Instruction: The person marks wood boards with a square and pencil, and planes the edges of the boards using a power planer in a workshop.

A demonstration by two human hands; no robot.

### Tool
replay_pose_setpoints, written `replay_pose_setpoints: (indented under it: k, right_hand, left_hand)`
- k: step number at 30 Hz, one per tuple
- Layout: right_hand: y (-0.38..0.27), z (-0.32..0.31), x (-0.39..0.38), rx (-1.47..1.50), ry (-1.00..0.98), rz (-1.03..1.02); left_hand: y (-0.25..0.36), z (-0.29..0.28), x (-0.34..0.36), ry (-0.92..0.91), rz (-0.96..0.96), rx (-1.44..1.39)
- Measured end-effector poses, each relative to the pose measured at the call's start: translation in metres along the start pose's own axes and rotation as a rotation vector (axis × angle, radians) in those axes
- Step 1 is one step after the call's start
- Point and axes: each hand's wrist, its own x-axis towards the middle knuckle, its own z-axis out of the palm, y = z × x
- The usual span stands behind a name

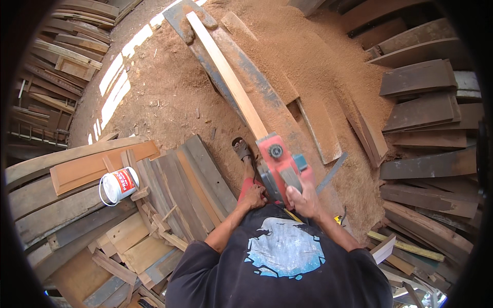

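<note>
A red electric hand planer [273,154] with a round dark knob sits over the near end of a long, pale wooden strip [226,72]. My right hand [304,197] is wrapped round its rear handle. Curled beside the planer, my left hand [254,196] is close to my thigh. Its fingers are bent inward, and what they hold, if anything, is hidden. Beneath the strip runs a worn, dusty plank bench [257,77], stretching away from me. At its far end the strip lies beside a dark block [179,23].
Sawdust [318,61] covers the ground and boards right of the bench. A white bucket [119,185] stands on stacked planks [192,179] at left. More boards [418,79] are piled along the right. A yellow tape measure [338,219] shows near my right forearm; my sandalled foot [241,149] is beside the bench.
</note>
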Motion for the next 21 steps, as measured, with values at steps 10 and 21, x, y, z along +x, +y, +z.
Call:
replay_pose_setpoints:
  k: [10, 21]
  right_hand:
    - [-0.039, 0.022, 0.091, 0.003, 0.078, -0.089]
    - [-0.141, 0.042, 0.283, 0.088, 0.048, -0.195]
  left_hand:
    - [-0.027, -0.038, 0.020, 0.112, -0.021, -0.138]
    - [-0.075, -0.126, 0.064, 0.396, -0.118, -0.405]
